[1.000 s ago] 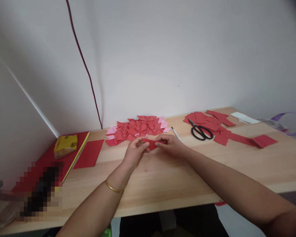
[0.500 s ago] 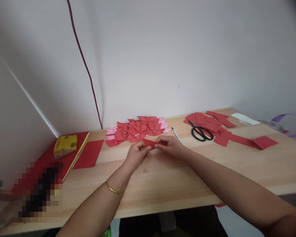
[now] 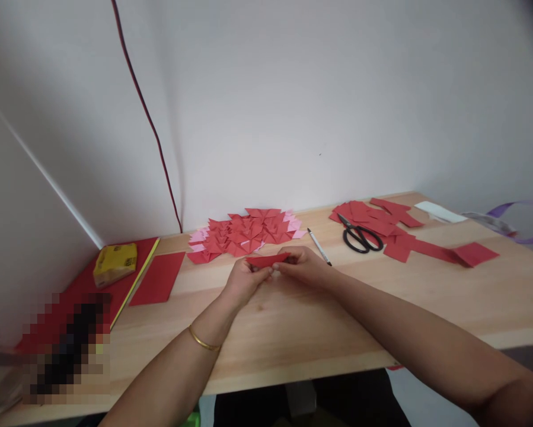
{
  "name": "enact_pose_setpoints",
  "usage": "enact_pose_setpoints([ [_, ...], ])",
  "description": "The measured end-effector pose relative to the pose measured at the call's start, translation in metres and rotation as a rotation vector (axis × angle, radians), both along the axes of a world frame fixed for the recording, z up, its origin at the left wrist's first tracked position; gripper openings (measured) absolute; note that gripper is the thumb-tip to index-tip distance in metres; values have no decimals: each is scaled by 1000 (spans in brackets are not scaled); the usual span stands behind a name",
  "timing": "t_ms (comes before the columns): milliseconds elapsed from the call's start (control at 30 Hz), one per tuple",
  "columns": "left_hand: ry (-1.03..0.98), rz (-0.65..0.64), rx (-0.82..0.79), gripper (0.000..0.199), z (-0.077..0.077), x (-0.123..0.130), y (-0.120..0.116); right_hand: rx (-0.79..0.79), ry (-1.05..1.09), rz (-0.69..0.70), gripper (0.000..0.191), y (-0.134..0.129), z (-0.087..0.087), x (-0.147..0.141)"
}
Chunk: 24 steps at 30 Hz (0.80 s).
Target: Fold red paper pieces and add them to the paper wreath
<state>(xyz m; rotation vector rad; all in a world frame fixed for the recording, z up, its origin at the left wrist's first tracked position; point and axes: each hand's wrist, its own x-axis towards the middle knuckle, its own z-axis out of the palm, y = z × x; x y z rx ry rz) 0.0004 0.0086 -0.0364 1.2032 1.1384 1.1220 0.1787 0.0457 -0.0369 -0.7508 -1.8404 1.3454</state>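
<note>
A small folded piece of red paper (image 3: 266, 260) is pinched between my two hands, just over the wooden table. My left hand (image 3: 243, 279), with a gold bangle at the wrist, is closed on its left end. On the right end, my right hand (image 3: 302, 267) is closed too, its thumb close to the left thumb. Fingers cover part of the paper's ends. Directly behind my hands lies a heap of folded red and pink paper pieces (image 3: 248, 231). A pen (image 3: 319, 246) rests just beyond my right hand.
Black-handled scissors (image 3: 361, 238) lie against loose red paper pieces (image 3: 373, 216) at the right. A white strip (image 3: 439, 212) sits farther right. On the left are a red sheet (image 3: 159, 279) and a yellow packet (image 3: 115, 264). A dark cord (image 3: 146, 112) hangs along the wall.
The red paper in my hands has turned from a pointed, tilted shape to a longer, flatter edge. My thumbs have come nearer each other. The view has shifted slightly.
</note>
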Motion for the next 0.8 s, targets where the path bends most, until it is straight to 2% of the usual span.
enact_pose_setpoints([
  [200, 23, 40, -3, 31, 4, -3, 1, -55, -22, -137, 31, 5, 8, 7],
  [333, 19, 52, -10, 32, 5, -4, 2, -55, -26, -167, 35, 6, 12, 9],
  [500, -9, 39, -21, 32, 2, -4, 3, -58, -5, -144, 33, 6, 12, 9],
  [667, -56, -2, -25, 33, 2, -2, 2, -69, -10, -23, 31, 2, 7, 4],
  [800, -65, 50, -14, 28, 7, -1, 0, -52, -41, -54, 30, 1, 4, 3],
])
